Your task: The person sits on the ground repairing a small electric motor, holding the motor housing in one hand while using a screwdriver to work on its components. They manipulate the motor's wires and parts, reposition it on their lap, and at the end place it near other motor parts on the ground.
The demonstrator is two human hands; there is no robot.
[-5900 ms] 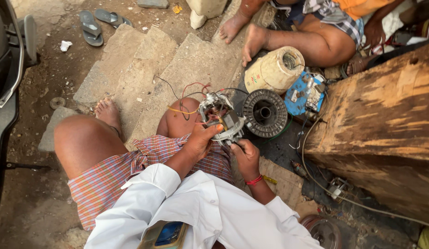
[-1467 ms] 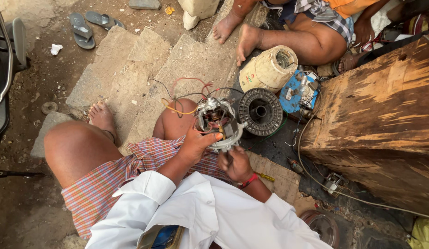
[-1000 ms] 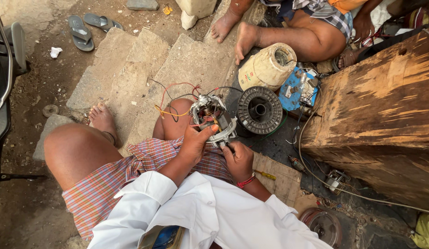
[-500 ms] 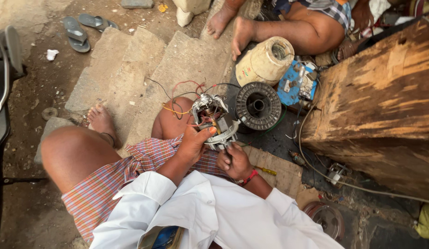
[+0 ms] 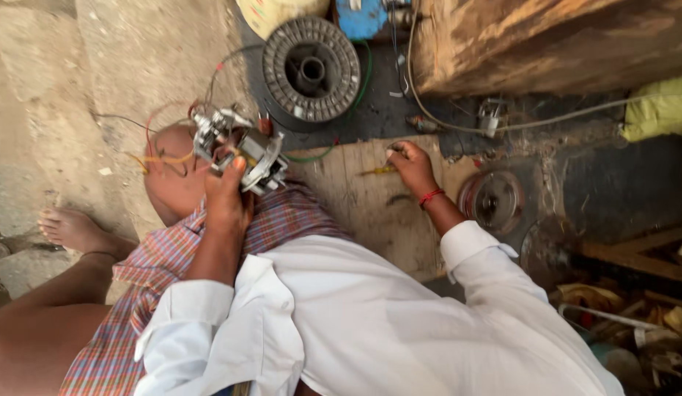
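A big rough wooden block fills the upper right. Left of it lies a round grey ribbed spool. Further left of the block and lower, over the knee, the left hand wraps its fingers around a small grey metal motor core with loose coloured wires. It looks dense, rigid and sharp-edged, with fragile wires, so it is best gripped by the body. Below the block, the right hand pinches a thin yellow-handled screwdriver lying on a wooden board.
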